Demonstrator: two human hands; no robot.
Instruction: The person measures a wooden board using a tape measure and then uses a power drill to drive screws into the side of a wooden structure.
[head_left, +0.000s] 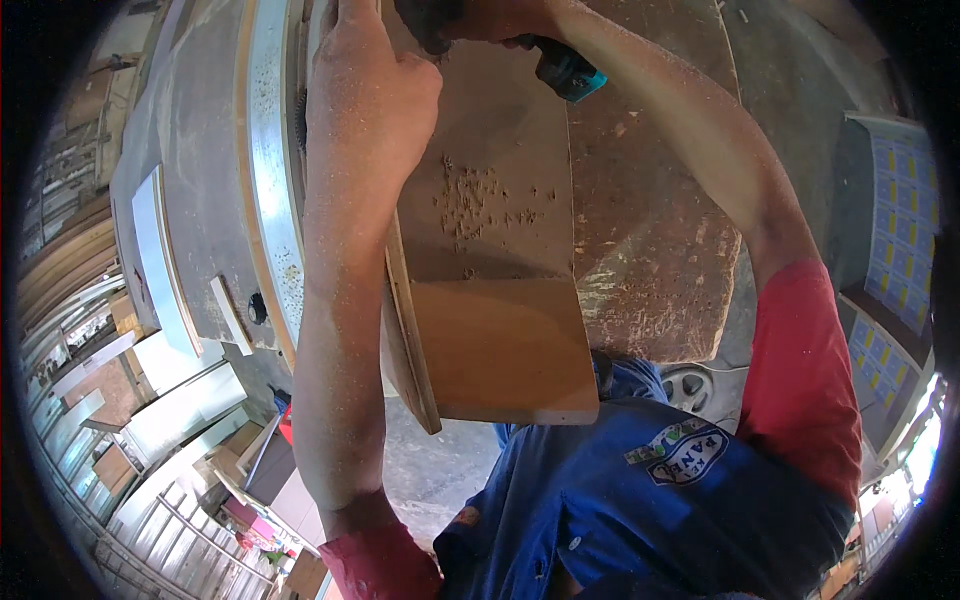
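Right hand: at the far edge of view, its fingers closed around a black power tool with a teal-edged end block. The tool is above the far part of a brown board; its working end is partly cut off, so contact with the board cannot be determined.

Left hand: at the far left of the board, above its left side. Its fingertips run out of view; whether they grip anything cannot be told. Pale dust specks coat the forearm.

The board extends towards the person's blue apron. Its near part appears lighter than its far part, on which dark crumbs of debris are scattered. A narrow wooden strip runs along its left side.

To the right is a worn brown surface, scratched and pale-marked. To the left stand a bright metallic strip, a white panel and a small round black object.
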